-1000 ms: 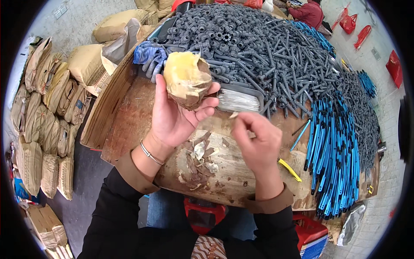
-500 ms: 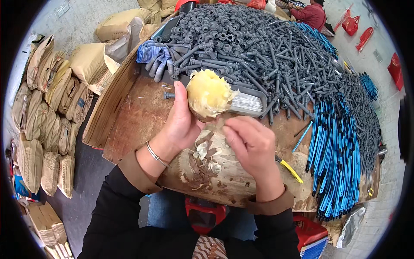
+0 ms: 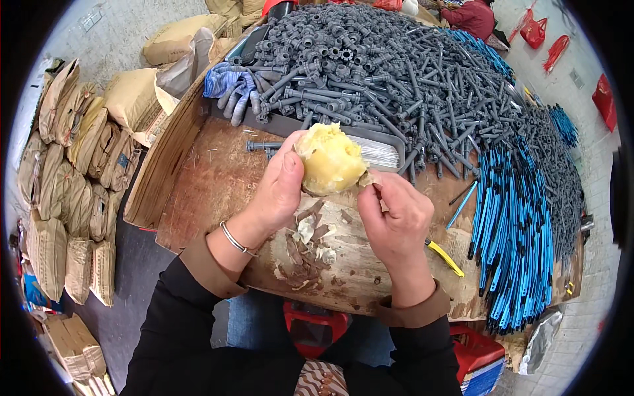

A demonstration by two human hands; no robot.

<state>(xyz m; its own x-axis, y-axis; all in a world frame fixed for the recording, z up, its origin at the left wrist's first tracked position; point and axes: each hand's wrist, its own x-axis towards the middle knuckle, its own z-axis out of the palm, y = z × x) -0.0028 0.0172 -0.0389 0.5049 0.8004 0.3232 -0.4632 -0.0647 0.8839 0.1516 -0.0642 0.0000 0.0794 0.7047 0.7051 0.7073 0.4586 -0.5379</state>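
Observation:
My left hand is wrapped round a large, partly peeled cooked potato with crumbly yellow flesh, held above the table. At the potato's lower right side, the thumb and forefinger of my right hand pinch a scrap of thin brownish peel. Below both hands, a loose heap of brown and pale peelings lies on the wooden tabletop. Just past the potato is a grey tray holding thin silvery pins.
A big pile of grey plastic fittings covers the far table, with blue-and-black strips at the right. Blue-grey gloves rest at the far left, a yellow-handled tool near my right wrist. Stacked sacks stand left; a person sits far right.
The potato has turned in my left hand and moved slightly down and right. My right hand has shifted right, and the peel at the potato's underside no longer shows as before.

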